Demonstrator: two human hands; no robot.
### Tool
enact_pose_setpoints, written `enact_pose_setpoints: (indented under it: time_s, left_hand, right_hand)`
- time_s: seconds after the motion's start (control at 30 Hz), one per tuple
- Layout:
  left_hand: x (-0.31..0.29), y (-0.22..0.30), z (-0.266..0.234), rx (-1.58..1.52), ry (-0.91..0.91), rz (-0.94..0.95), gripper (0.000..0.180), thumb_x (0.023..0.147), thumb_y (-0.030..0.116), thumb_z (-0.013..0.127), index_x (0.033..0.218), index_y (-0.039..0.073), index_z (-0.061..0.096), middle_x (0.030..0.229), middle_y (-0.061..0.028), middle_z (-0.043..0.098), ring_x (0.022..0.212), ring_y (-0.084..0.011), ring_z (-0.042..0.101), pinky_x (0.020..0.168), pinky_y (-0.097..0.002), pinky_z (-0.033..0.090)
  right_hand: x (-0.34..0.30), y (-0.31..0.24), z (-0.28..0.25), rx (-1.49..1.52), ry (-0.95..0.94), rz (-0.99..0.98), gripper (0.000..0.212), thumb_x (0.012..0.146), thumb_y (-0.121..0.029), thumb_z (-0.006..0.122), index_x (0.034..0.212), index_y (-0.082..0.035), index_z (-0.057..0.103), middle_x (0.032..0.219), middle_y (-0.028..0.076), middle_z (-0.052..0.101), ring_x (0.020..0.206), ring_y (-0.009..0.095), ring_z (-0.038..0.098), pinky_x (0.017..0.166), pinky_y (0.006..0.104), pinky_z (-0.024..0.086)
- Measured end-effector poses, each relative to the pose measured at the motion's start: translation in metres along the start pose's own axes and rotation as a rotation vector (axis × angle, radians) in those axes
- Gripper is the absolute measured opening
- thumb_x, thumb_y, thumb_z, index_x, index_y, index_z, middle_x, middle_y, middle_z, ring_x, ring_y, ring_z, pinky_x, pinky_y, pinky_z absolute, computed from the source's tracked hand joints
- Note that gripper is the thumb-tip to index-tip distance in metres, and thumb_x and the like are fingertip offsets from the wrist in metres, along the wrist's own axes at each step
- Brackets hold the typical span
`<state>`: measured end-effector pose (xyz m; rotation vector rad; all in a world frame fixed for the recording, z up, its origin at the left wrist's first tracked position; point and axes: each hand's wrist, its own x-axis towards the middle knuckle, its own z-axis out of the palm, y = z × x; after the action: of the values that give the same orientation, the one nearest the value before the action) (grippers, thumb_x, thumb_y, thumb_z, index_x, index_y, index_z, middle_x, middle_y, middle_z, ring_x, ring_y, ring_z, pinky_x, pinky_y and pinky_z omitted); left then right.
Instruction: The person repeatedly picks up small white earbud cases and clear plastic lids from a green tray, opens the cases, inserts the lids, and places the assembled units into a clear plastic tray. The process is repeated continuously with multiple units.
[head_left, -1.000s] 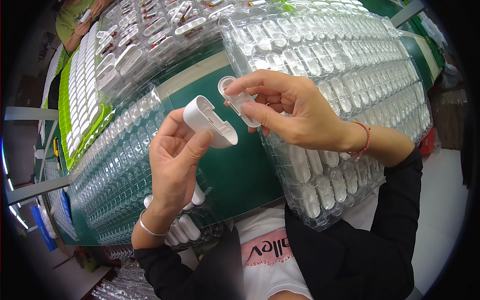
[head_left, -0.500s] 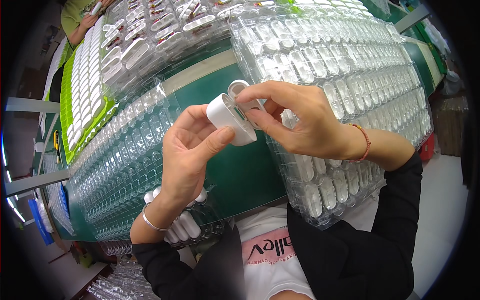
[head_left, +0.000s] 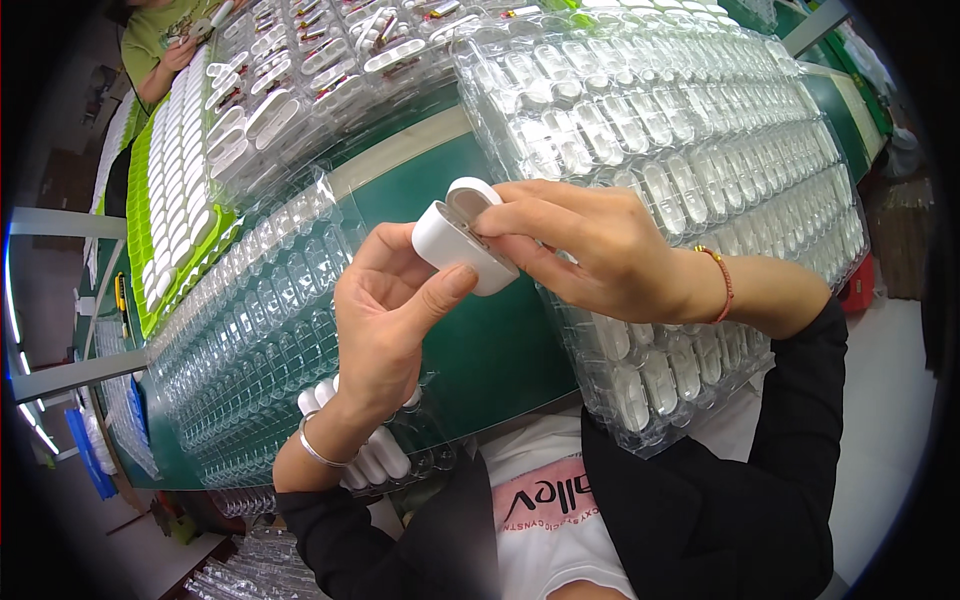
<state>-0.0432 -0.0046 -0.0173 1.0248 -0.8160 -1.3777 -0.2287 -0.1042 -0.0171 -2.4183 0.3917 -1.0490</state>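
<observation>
A white earbud charging case [head_left: 452,252] is held tilted above the green table, its rounded lid [head_left: 474,188] swung open. Thumb and fingers of my left hand [head_left: 385,315] are wrapped round the case body. My right hand [head_left: 605,245] pinches at the mouth of the case, its fingertips between body and lid. They appear to grip a white inner insert, most of which is hidden by the fingers and the case wall.
Clear plastic trays [head_left: 690,190] with oval pockets are stacked on the right. More clear trays [head_left: 270,310] lie left, with white cases [head_left: 385,455] below my left wrist. Farther off are a green tray [head_left: 175,210], trays of parts [head_left: 275,120] and another person [head_left: 160,40].
My right fingers have moved in to the case mouth, taking the white insert from beside the opening to inside it. The lid and both hands have shifted slightly.
</observation>
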Motion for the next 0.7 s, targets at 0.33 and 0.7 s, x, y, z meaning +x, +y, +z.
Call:
enact_pose_setpoints:
  time_s: [0.33,0.7]
  left_hand:
    - [-0.0009,-0.0034,0.0010,0.122,-0.015,0.065,0.030,0.083,0.006,0.074,0.105,0.002,0.055,0.100,-0.0062,0.064,0.093,-0.0121,0.061,0.085,-0.0271,0.048]
    - [0.0030,-0.0075,-0.0047,0.082,-0.055,0.088,0.029,0.082,-0.003,0.072,0.106,0.001,0.055,0.105,-0.0109,0.065,0.099,-0.0173,0.064,0.088,-0.0310,0.053]
  right_hand:
    - [-0.0026,0.0002,-0.0034,-0.107,-0.031,-0.070,0.026,0.075,0.001,0.074,0.098,-0.004,0.065,0.098,0.016,0.069,0.072,0.028,0.069,0.054,0.0298,0.055]
    - [-0.0040,0.0002,0.0008,-0.122,-0.010,-0.066,0.023,0.075,0.002,0.072,0.096,-0.004,0.066,0.090,0.014,0.069,0.066,0.027,0.068,0.053,0.0316,0.053]
